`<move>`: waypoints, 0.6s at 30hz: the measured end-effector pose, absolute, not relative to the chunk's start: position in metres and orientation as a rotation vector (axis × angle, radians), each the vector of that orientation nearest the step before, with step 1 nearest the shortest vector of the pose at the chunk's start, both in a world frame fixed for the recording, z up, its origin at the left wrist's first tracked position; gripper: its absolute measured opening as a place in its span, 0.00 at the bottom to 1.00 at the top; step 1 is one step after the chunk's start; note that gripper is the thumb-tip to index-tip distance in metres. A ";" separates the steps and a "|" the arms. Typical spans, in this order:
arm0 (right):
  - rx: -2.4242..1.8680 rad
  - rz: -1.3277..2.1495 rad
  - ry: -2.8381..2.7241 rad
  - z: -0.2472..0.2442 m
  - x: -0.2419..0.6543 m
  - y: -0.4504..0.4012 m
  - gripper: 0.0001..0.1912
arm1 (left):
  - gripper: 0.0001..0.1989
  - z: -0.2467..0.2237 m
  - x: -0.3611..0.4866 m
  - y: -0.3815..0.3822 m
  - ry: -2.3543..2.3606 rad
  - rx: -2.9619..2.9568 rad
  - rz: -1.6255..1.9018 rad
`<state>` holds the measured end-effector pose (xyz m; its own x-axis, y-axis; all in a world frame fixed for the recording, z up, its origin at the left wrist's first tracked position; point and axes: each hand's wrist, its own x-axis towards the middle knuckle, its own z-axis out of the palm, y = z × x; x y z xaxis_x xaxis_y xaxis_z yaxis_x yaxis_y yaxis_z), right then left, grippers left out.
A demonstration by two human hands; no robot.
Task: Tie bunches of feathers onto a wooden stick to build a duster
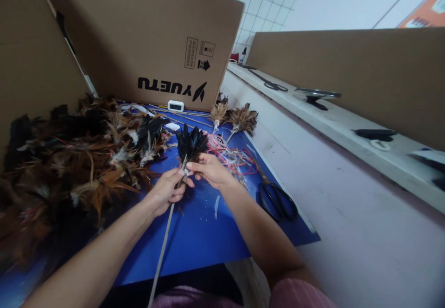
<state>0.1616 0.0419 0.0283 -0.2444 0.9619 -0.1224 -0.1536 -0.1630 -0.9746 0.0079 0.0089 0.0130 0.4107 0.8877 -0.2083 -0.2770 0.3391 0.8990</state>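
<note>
Left hand (pixel 167 189) clasps one thin beige stick (pixel 162 253); right hand (pixel 211 170) pinches one black feather bunch (pixel 191 143); one pair of black-handled scissors (pixel 266 186) lies right.

Table, smooth blue top (pixel 205 234). Left side: one large heap of brown, black and white feather bunches (pixel 104 178). Far edge: one small white digital display unit (pixel 175 106); several thin pale rods (pixel 196 113), lying lengthwise nearby; one flat white scrap (pixel 173 126). Far right corner: tan feather dusters with pale stems (pixel 241 118). Right side: one loose tangle of red and whitish strands (pixel 236 157); beside it, one pair of black-handled scissors (pixel 265 182). Mid-front: one narrow pale strip (pixel 217 207).

Ledge, long, white, wall-side (pixel 342 122). Dark metal scissors (pixel 274 86); elongated black object, identity unclear (pixel 375 134); small white ring (pixel 379 145), just beside the latter.
</note>
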 end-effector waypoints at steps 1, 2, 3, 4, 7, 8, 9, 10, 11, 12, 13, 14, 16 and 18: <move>-1.063 1.561 -1.168 0.027 0.160 0.042 0.21 | 0.11 0.013 0.008 0.008 0.811 0.918 0.882; -1.066 1.554 -1.163 0.026 0.159 0.041 0.21 | 0.12 0.013 0.008 0.008 0.813 0.922 0.888; -1.071 1.545 -1.158 0.025 0.158 0.041 0.21 | 0.12 0.013 0.008 0.007 0.820 0.925 0.894; -1.078 1.535 -1.151 0.025 0.157 0.041 0.21 | 0.13 0.013 0.008 0.006 0.830 0.925 0.898; -1.097 1.504 -1.136 0.023 0.154 0.040 0.21 | 0.16 0.015 0.009 0.004 0.872 0.911 0.899; -1.103 1.499 -1.135 0.023 0.153 0.040 0.22 | 0.16 0.015 0.009 0.003 0.885 0.909 0.901; -1.112 1.492 -1.135 0.023 0.153 0.039 0.22 | 0.17 0.016 0.010 0.003 0.895 0.909 0.905; -1.126 1.482 -1.138 0.024 0.153 0.039 0.22 | 0.18 0.017 0.010 0.003 0.903 0.912 0.912; -1.143 1.473 -1.148 0.024 0.154 0.039 0.22 | 0.18 0.017 0.011 0.003 0.908 0.917 0.924; -1.163 1.468 -1.168 0.023 0.154 0.038 0.21 | 0.18 0.018 0.011 0.003 0.909 0.922 0.938; -1.181 1.469 -1.195 0.023 0.155 0.038 0.20 | 0.19 0.018 0.011 0.003 0.906 0.926 0.951; -1.194 1.480 -1.224 0.023 0.155 0.038 0.20 | 0.19 0.018 0.011 0.002 0.901 0.930 0.961; -1.169 1.538 -1.248 0.021 0.153 0.038 0.20 | 0.20 0.019 0.012 0.002 0.888 0.937 0.966; -1.092 1.605 -1.187 0.020 0.148 0.038 0.20 | 0.20 0.018 0.014 0.000 0.876 0.952 0.950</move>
